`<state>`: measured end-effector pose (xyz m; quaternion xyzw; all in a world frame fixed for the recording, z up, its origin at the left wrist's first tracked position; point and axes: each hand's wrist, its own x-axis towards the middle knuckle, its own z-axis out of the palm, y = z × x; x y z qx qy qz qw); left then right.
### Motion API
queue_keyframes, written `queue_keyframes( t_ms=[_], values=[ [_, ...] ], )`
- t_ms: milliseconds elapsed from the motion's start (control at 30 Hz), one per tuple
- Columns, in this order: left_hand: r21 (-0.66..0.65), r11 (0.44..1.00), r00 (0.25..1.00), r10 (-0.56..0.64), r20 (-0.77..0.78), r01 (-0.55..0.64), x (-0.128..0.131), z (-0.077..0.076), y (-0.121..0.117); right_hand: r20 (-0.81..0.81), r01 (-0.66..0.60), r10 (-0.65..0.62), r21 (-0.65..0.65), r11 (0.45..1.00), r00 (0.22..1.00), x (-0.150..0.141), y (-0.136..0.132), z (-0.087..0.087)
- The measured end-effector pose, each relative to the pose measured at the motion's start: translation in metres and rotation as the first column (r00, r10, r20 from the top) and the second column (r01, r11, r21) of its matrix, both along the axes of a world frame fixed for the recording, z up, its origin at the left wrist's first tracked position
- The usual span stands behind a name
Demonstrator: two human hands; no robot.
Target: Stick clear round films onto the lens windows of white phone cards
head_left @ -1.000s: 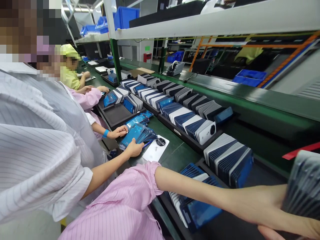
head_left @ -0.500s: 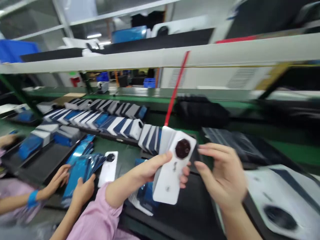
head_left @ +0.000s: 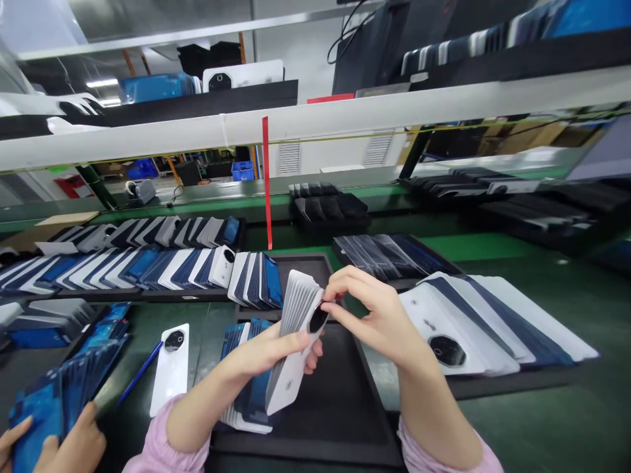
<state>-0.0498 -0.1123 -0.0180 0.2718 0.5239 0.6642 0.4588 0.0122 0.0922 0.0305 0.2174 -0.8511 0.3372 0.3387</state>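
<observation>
My left hand (head_left: pixel 280 348) is wrapped round a fanned stack of white phone back covers (head_left: pixel 290 378), thumb on the front face and fingers behind. The front cover has a round black camera ring. At the upper right edge, beside that ring, my right hand (head_left: pixel 362 309) pinches the corner of a cover between thumb and index finger. The stack is tilted above a black tray (head_left: pixel 340 387). In that tray's left part, under my left forearm, lie blue-filmed and white panels (head_left: pixel 254 387).
A single white back cover (head_left: pixel 170 374) and a blue pen (head_left: pixel 140 374) lie to the left. A co-worker's hands (head_left: pixel 73 440) hold blue-filmed panels at lower left. Rows of covers (head_left: pixel 182 269) stand behind. Large white covers (head_left: pixel 444 328) rest at right. A shelf edge (head_left: pixel 345 112) crosses above.
My view has swung right. The stack has turned from face-on to edge-on, showing its fanned layers. My right hand has come from just beside it to pinching its corner.
</observation>
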Motion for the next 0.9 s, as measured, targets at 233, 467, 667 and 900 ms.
queue_keyframes(
  t_ms=[233, 467, 667, 900],
  values=[
    [0.022, 1.0, 1.0, -0.003, -0.019, 0.003, 0.004, 0.002, 0.0, -0.132, 0.058, -0.052, 0.04, 0.998, 0.99, 0.001, -0.004, 0.0],
    [0.285, 0.957, 0.973, -0.012, 0.231, -0.056, 0.015, 0.002, -0.001, -0.525, 0.196, -0.02, 0.282, 0.939, 0.851, 0.013, -0.025, -0.008],
    [0.302, 0.952, 0.95, -0.045, 0.308, -0.053, 0.028, 0.019, -0.005, -0.479, 0.061, 0.002, 0.115, 0.992, 0.878, 0.02, -0.019, -0.005],
    [0.346, 0.936, 0.914, -0.089, 0.396, -0.059, 0.029, 0.019, -0.001, -0.529, 0.199, -0.125, 0.084, 0.976, 0.839, 0.021, -0.016, -0.009]
  ],
)
